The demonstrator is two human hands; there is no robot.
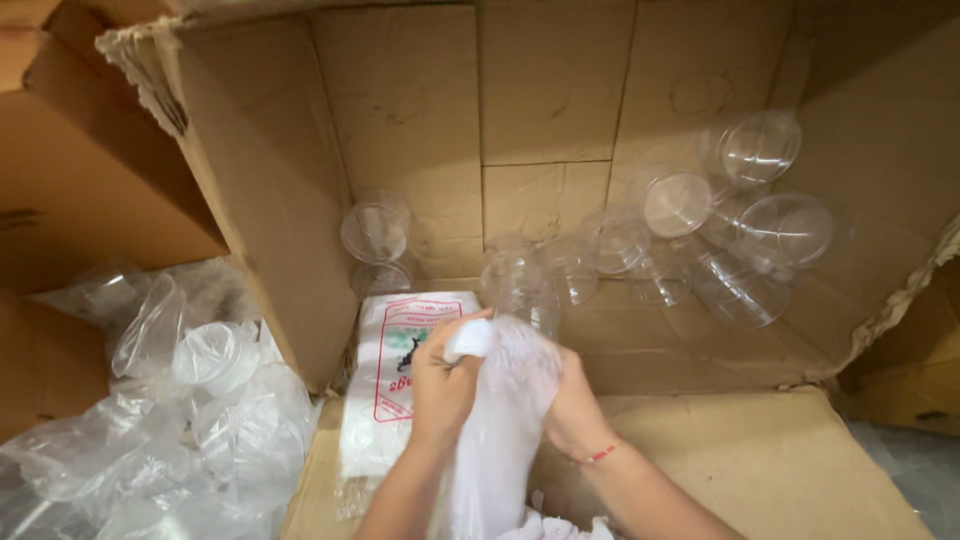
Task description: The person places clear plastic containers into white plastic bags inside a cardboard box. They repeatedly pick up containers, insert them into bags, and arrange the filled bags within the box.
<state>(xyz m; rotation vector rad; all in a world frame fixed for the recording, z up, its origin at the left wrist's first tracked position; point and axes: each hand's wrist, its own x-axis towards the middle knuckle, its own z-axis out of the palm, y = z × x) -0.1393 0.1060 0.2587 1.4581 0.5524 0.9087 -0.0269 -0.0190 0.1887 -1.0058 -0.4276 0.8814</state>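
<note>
My left hand [441,378] and my right hand [572,403] both grip a thin white plastic bag [505,420] held upright between them over the front flap of a large open cardboard box [560,90]. The left fingers pinch the bag's top edge. A red thread band circles my right wrist. Just beyond the bag's mouth stands a stack of clear plastic cups [518,285]. A flat pack of white bags with red and green print [392,380] lies to the left of my left hand.
Several clear plastic cups [735,215] lie loose on the box floor at the right, and two more [375,235] sit by the left wall. Clear bags stuffed with cups [190,400] pile outside the box at the left. More cardboard boxes [70,170] stand around.
</note>
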